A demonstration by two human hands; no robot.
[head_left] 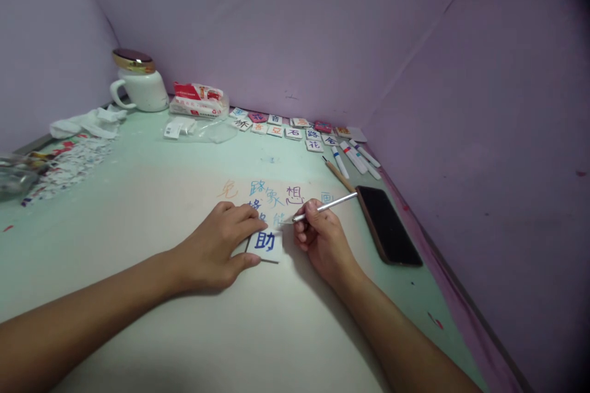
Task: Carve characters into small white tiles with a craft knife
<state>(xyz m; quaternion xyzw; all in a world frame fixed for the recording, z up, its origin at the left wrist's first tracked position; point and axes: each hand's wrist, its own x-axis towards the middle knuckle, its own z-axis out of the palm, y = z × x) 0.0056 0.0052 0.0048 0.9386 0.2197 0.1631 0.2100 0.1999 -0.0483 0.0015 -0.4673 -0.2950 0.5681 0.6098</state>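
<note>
A thin white square block (276,253) marked with a dark blue character lies on the tabletop in front of me. My left hand (216,249) grips its left side, with the thumb at the near edge and the fingers at the far edge. Between thumb and fingers of my right hand (325,239) is a slim silver craft knife (340,201). Its blade points left, close to the block's far right corner; whether it touches the block I cannot tell. Coloured characters (295,194) are written on the pale surface just beyond, partly hidden by my left hand.
To the right lies a dark phone (389,224), beside a wooden-handled tool (340,175) and several white markers (354,158). Small lettered blocks (293,133) line the back. A white mug (146,91), a red-and-white packet (198,100) and crumpled white cloth (92,124) stand back left.
</note>
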